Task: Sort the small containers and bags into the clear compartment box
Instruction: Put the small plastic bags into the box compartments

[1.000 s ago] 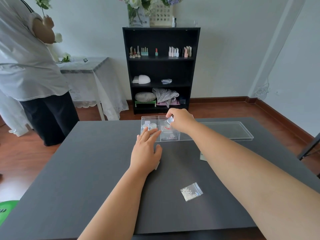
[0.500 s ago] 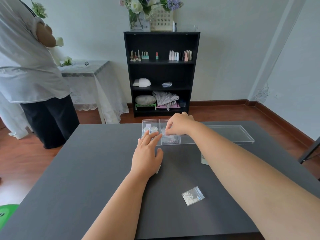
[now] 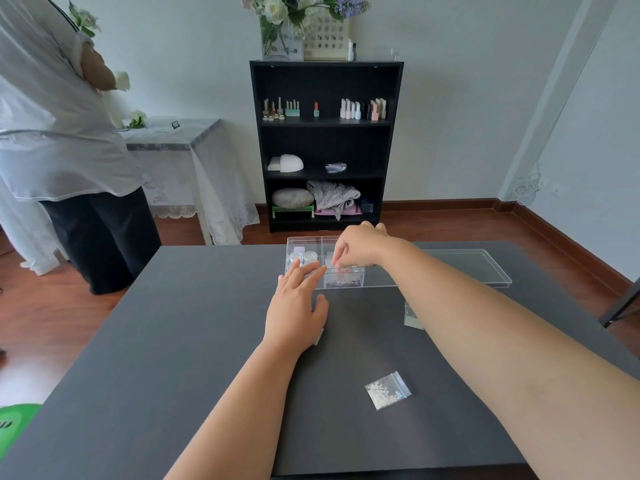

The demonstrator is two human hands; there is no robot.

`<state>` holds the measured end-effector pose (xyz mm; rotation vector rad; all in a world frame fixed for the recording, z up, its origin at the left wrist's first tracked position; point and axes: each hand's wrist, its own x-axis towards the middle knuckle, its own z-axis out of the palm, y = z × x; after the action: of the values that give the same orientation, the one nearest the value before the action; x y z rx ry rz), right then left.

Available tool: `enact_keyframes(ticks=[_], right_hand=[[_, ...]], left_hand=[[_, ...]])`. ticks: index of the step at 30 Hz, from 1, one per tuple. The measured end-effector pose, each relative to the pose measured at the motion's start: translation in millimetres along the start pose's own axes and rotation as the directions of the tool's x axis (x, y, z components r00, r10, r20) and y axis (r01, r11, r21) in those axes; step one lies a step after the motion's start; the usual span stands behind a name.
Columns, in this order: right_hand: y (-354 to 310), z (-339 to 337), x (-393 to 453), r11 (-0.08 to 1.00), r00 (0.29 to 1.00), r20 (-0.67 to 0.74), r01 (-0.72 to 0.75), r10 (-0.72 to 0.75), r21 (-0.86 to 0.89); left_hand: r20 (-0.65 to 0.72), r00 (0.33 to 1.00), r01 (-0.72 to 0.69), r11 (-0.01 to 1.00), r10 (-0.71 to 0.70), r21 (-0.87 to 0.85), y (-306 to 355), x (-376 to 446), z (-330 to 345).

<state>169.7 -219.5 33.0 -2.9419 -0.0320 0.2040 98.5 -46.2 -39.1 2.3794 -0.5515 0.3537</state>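
Observation:
The clear compartment box (image 3: 310, 241) stands at the far edge of the dark table (image 3: 173, 341). Small round containers (image 3: 304, 258) fill its left compartment, and a bag with pinkish bits (image 3: 343, 281) lies in a front one. My right hand (image 3: 360, 247) reaches down into the middle compartment, fingertips pinched on a small clear bag (image 3: 329, 260). My left hand (image 3: 294, 310) lies flat on the table, fingers touching the box's front; a white corner (image 3: 319, 336) peeks from under its palm. A bag of white beads (image 3: 388, 390) lies near me, and another bag (image 3: 412, 315) is half hidden by my right arm.
The box's clear lid (image 3: 485, 268) lies to its right. A person in a white shirt (image 3: 62, 133) stands at the left by a lace-covered table (image 3: 173, 140). A black bookshelf (image 3: 325, 147) stands beyond the table. A dark chair part (image 3: 623, 303) is at the right edge.
My right hand has come down from above the box into the middle compartment with the small bag. My left hand has stayed flat in place.

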Motion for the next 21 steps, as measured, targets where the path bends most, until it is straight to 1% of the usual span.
enact_keyframes(ticks=[2, 5, 7, 9, 11, 12, 14, 16, 17, 19, 21], right_hand=[[1.4, -6.7, -8.9, 0.997, 0.99, -0.132, 0.052, -0.045, 0.051], [6.5, -18.9, -32.4, 0.979, 0.949, -0.312, 0.104, -0.045, 0.175], [16.0, -24.9, -53.5, 0.945, 0.925, -0.378, 0.152, -0.034, 0.289], [31.1, -25.1, -77.3, 0.924, 0.923, -0.385, 0.166, -0.022, 0.345], [49.8, -19.5, -100.5, 0.919, 0.944, -0.33, 0.119, 0.013, 0.377], [59.7, -14.6, -111.0, 0.914, 0.958, -0.284, 0.078, 0.042, 0.397], [78.1, -2.5, -127.2, 0.912, 0.973, -0.201, -0.019, 0.111, 0.409], [92.4, 9.4, -137.3, 0.9, 0.969, -0.164, -0.097, 0.183, 0.425], [97.5, 14.7, -140.8, 0.885, 0.966, -0.148, -0.125, 0.212, 0.448], [102.7, 23.0, -144.7, 0.848, 0.963, -0.095, -0.174, 0.254, 0.501], [103.0, 29.4, -144.7, 0.81, 0.959, -0.049, -0.208, 0.28, 0.549]], left_hand=[[-0.042, 0.999, -0.004, 1.0, 0.003, -0.016, 0.3, -0.8, 0.4], [-0.179, 0.983, -0.035, 0.999, 0.03, -0.027, -0.4, -2.6, -3.0], [-0.25, 0.968, -0.028, 0.999, 0.02, -0.028, -2.4, -4.6, -8.3], [-0.267, 0.963, 0.0, 0.996, -0.024, -0.091, -4.1, -8.9, -15.6], [-0.205, 0.973, 0.062, 0.976, -0.105, -0.208, -7.5, -15.2, -23.0], [-0.156, 0.979, 0.092, 0.968, -0.131, -0.235, -10.3, -18.8, -26.5], [-0.028, 0.992, 0.114, 0.973, -0.122, -0.202, -18.8, -26.7, -31.4], [0.124, 0.988, 0.102, 0.988, -0.088, -0.118, -25.8, -33.6, -34.8], [0.178, 0.981, 0.09, 0.993, -0.074, -0.082, -27.6, -36.5, -35.8], [0.245, 0.967, 0.085, 0.995, -0.07, -0.052, -28.1, -41.1, -36.8], [0.279, 0.957, 0.091, 0.995, -0.077, -0.036, -25.5, -43.7, -37.8]])
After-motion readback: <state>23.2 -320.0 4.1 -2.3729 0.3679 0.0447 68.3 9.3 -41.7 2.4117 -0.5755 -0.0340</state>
